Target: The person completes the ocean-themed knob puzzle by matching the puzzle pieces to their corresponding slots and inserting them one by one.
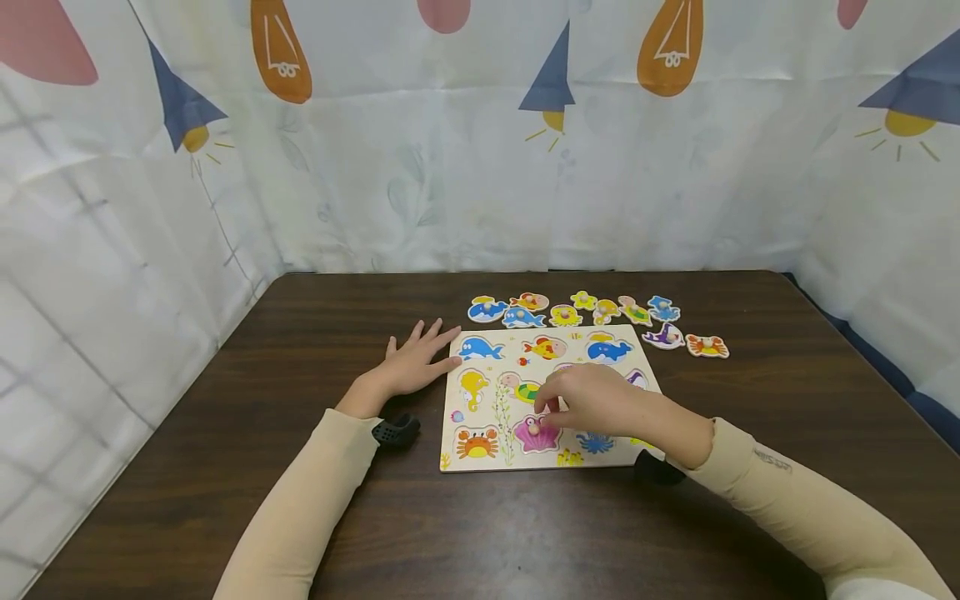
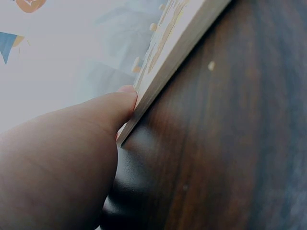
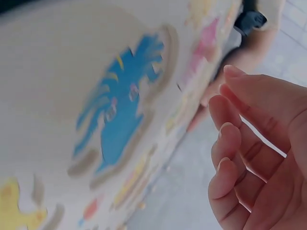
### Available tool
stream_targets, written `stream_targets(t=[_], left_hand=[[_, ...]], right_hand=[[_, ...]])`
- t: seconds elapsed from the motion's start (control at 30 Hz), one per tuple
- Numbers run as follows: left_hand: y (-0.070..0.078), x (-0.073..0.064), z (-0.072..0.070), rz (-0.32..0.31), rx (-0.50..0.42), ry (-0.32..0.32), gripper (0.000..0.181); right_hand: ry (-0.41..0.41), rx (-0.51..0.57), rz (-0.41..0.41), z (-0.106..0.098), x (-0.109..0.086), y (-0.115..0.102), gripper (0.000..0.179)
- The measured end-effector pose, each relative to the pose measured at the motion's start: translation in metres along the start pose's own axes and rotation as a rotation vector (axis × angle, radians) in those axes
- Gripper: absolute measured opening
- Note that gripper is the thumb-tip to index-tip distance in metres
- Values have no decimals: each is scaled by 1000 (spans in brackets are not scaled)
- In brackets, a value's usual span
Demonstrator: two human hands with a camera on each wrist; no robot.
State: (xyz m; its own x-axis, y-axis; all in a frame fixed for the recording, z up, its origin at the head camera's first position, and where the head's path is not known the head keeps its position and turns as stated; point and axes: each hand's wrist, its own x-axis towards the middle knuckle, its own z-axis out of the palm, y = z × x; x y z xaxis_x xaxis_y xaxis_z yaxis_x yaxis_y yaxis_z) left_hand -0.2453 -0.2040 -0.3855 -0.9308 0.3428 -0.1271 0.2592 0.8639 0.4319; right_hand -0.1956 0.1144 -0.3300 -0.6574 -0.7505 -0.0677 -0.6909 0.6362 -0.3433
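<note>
A pale wooden puzzle board printed with sea animals lies flat on the table. My left hand is at its left edge with fingers spread; in the left wrist view the thumb rests against the board's edge. Over the lower middle, my right hand hovers above the pink shell piece, whose small knob shows beside the fingertips. In the right wrist view the fingers are loosely bent, thumb near index finger, and I see nothing between them. Whether the shell sits fully in its recess, I cannot tell.
Several loose knobbed pieces lie behind the board, among them a whale, a dolphin and a turtle. A crab piece is at the far right of them. Behind the dark wooden table hangs a patterned curtain.
</note>
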Motion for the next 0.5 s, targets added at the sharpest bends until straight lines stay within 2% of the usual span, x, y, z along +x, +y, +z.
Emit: stream_targets(t=[0.33, 0.5], left_hand=[[1, -2, 1, 0, -7, 6, 72], [0, -2, 1, 2, -6, 5, 72]], right_hand=[[175, 25, 6, -30, -23, 23, 15], [282, 18, 65, -50, -40, 39, 17]])
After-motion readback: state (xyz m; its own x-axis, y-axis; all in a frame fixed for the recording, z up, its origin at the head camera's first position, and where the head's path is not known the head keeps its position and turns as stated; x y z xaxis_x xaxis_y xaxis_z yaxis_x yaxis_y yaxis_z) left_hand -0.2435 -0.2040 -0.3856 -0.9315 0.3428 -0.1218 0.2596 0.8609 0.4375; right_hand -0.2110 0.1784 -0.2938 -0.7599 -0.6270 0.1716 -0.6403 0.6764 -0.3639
